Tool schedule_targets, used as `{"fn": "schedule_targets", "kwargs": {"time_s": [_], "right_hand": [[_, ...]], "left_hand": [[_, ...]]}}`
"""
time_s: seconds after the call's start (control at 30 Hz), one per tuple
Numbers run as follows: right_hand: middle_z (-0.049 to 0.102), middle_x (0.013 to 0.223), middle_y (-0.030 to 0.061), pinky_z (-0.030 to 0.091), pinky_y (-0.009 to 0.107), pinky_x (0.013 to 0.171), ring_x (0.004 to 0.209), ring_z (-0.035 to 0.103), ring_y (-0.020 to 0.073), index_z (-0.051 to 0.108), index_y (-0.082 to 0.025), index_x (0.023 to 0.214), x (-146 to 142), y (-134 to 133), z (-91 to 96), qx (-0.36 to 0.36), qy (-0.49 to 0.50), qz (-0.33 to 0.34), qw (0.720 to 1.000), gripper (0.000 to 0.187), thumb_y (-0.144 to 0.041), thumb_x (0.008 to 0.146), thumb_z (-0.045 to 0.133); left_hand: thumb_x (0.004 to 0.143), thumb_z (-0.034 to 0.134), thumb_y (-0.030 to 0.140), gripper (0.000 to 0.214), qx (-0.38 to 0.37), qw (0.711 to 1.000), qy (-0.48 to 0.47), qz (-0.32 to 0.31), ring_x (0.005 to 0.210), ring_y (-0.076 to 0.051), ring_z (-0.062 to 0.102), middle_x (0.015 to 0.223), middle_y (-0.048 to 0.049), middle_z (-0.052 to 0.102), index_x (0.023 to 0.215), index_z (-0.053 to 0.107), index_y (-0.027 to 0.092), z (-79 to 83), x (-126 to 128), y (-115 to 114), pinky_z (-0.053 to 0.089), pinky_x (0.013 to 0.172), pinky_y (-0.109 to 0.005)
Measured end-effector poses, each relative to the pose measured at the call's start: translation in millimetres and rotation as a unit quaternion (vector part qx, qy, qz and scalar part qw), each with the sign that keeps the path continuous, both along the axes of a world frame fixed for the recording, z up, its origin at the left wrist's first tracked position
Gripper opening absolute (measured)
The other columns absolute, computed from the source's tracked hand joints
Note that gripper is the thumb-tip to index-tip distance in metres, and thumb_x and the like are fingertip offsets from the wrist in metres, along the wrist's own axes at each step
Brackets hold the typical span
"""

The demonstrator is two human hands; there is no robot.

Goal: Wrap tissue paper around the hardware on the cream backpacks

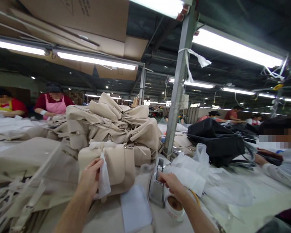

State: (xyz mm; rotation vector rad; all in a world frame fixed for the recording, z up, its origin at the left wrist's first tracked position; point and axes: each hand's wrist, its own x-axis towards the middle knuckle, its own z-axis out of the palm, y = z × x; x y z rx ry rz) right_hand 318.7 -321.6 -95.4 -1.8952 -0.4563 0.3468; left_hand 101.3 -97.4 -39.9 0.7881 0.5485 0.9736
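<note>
A beige flap bag [113, 165] stands upright at the front of a pile of similar bags. In front of it, my left hand [93, 171] pinches a translucent white strip of wrapping [104, 179], which hangs down over the bag's face. My right hand [171, 182] has its fingers closed at a grey tape dispenser [156, 191]; what lies between the fingertips is too small to make out. Below that hand is a roll of tape with a brown core [174, 207]. A white sheet [136, 207] lies between my forearms.
The pile of beige bags [111, 124] rises behind, beside a metal post [178, 87]. Black bags [215, 140] and crumpled clear plastic [228, 184] are on the right. Straps [12, 200] hang at lower left. Co-workers sit around, one close at right with a pale sleeve [281, 168].
</note>
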Motion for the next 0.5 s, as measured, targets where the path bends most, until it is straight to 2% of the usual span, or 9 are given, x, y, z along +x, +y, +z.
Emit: {"fn": "schedule_targets", "kwargs": {"time_s": [0.13,0.2,0.27,0.37,0.5], "right_hand": [[0.026,0.039,-0.0100,0.009,0.026,0.046,0.042,0.016,0.0081,0.045,-0.023,0.041,0.8,8.6,15.1,-0.028,0.035,0.010,0.999,0.023,-0.030,0.056,0.061],[0.025,0.041,-0.0104,0.010,0.027,0.047,0.044,0.017,0.0085,0.045,-0.023,0.043,-3.0,6.3,23.0,-0.018,0.017,0.008,1.000,0.021,-0.031,0.056,0.061],[0.032,0.046,-0.0085,0.014,0.026,0.048,0.047,0.023,0.0096,0.052,-0.022,0.050,-13.3,0.0,24.8,-0.001,-0.007,0.010,1.000,0.019,-0.036,0.059,0.061],[0.041,0.051,-0.0058,0.019,0.026,0.048,0.049,0.030,0.0110,0.055,-0.022,0.055,-38.3,-11.8,8.1,0.001,-0.006,0.019,1.000,0.024,-0.045,0.063,0.057],[0.032,0.042,-0.0061,0.017,0.027,0.046,0.043,0.026,0.0113,0.047,-0.025,0.043,-67.5,-16.4,-34.2,-0.039,0.019,0.041,0.998,0.025,-0.045,0.056,0.057]], "left_hand": [[0.060,0.077,0.010,0.014,0.008,1.000,-0.007,0.008,0.049,-0.011,0.057,0.058,0.0020,0.066,0.068,0.067,0.013,-3.3,-1.2,2.6,0.044,0.052,-0.021],[0.058,0.078,0.012,0.015,0.012,1.000,-0.010,0.014,0.050,-0.011,0.057,0.060,0.0017,0.067,0.069,0.068,0.014,-4.8,-1.4,2.8,0.044,0.053,-0.022],[0.054,0.079,0.016,0.018,0.015,1.000,-0.013,0.019,0.052,-0.011,0.057,0.061,0.0016,0.067,0.068,0.068,0.014,-6.3,-0.8,3.0,0.044,0.054,-0.022],[0.047,0.080,0.023,0.023,0.019,0.999,-0.017,0.027,0.055,-0.011,0.056,0.062,0.0015,0.068,0.065,0.068,0.015,-8.7,1.3,3.3,0.042,0.055,-0.021],[0.044,0.081,0.033,0.032,0.031,0.998,-0.012,0.057,0.055,-0.012,0.055,0.060,0.0022,0.068,0.069,0.069,0.016,-12.1,2.3,-0.8,0.039,0.054,-0.021]]}}
